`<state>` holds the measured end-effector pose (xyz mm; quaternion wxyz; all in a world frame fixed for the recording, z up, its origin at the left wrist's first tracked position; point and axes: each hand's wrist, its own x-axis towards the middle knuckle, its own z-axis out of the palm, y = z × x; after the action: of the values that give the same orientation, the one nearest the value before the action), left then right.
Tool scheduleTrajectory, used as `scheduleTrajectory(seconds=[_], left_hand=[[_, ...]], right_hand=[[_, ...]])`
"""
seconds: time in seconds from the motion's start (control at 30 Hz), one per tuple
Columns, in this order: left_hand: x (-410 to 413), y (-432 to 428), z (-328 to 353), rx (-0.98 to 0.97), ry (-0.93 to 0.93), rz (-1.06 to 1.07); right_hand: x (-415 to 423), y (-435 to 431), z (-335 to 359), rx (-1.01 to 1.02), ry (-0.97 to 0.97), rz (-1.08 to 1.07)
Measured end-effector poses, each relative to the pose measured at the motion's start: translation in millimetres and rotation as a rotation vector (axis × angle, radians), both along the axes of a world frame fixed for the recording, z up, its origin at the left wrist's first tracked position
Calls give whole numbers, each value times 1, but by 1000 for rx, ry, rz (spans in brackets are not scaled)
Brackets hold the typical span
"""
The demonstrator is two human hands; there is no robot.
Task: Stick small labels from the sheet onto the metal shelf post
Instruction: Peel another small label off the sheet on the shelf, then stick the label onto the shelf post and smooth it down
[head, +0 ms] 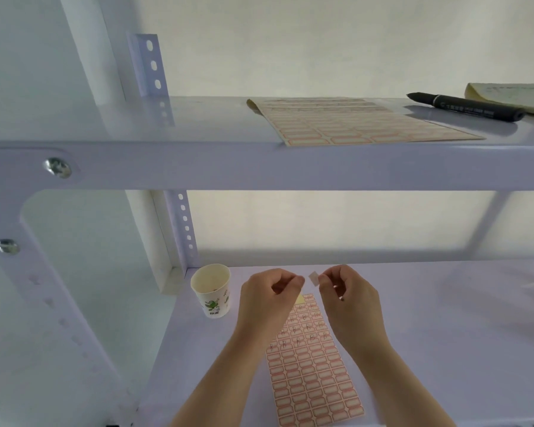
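While the right hand pinched a peeled label above the sheet on the near shelf, the left hand curled shut, seemingly empty; nothing visibly stuck on the far-left post yet.

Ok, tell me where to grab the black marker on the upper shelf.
Take the black marker around its bare mid-barrel, pinching from above. It lies flat across the upper shelf, tip pointing left. Its right end rests against the yellow notepad, so the middle looks easiest to reach.
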<state>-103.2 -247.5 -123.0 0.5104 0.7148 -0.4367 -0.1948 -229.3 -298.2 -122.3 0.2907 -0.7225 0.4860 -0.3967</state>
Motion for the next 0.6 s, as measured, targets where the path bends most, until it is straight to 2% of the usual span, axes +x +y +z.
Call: scheduleTrajectory(seconds=[0.17,0.3,0.6], left_hand=[[-5,19,24,-60,229,-21],[-2,35,35,-104,333,-38],[19,74,34,-109,483,-70]], right_hand=[[9,18,9,-198,14,9],[17,33,12,-332,26,14],[30,84,14,-404,-22,75]])
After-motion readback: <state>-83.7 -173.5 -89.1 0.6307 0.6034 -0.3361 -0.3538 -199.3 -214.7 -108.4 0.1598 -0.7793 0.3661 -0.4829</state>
